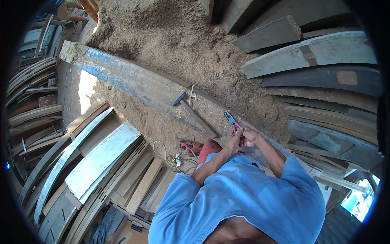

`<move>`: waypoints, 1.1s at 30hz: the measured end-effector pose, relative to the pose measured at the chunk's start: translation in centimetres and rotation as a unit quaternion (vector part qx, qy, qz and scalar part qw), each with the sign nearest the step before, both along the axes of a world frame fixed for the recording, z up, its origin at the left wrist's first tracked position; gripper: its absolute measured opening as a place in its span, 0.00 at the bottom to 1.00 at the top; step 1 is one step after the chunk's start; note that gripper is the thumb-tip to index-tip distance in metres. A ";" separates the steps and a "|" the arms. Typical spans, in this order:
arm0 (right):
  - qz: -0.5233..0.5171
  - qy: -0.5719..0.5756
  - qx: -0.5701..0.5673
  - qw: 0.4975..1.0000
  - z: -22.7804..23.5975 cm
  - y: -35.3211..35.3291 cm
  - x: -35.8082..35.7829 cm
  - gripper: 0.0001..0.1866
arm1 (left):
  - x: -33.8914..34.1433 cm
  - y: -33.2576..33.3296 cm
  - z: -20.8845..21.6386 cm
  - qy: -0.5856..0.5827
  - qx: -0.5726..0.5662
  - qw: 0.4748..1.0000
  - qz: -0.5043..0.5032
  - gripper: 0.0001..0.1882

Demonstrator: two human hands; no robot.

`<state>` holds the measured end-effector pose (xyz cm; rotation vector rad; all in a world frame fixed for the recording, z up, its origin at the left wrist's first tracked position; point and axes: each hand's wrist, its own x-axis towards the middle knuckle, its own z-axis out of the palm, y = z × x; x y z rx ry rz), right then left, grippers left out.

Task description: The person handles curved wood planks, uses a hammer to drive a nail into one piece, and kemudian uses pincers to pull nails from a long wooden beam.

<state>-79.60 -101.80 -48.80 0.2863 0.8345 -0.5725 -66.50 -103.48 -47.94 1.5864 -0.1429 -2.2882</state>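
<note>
Both hands are together in front of my body, at the near end of a long weathered plank. Between them I hold a pair of pliers with red handles, its jaws pointing away over the board. My left hand is closed at one handle, and my right hand is closed beside it at the other. Some of the fingers overlap and hide each other. Left of the pliers, a hammer lies on the plank, its dark head at the far end of a wooden handle.
Sawdust is heaped beyond the plank. Curved boards are stacked on the right, more timber on the left. A red power tool and a loose cord lie near my leg. Another person's legs show at far left.
</note>
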 end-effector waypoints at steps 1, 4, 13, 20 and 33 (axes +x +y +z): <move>0.010 -0.001 0.000 1.000 -0.1 0.1 0.1 0.14 | 0.3 0.3 -0.4 0.003 0.005 1.000 -0.004 0.10; 0.029 -0.005 0.001 1.000 -1.3 0.5 0.0 0.14 | 0.5 -0.1 -0.5 0.007 0.015 1.000 -0.018 0.08; 0.014 -0.004 0.034 0.999 -1.2 0.7 0.0 0.10 | 0.7 0.0 0.2 0.025 0.002 0.999 -0.021 0.08; 0.074 -0.048 -0.044 0.995 -4.8 1.3 -1.6 0.10 | 2.2 -0.2 -5.1 -0.035 -0.036 0.983 -0.175 0.15; 0.205 -0.010 -0.092 0.974 -5.5 -0.6 -4.7 0.20 | 1.6 -3.3 -2.8 -0.327 -0.312 0.755 -0.475 0.22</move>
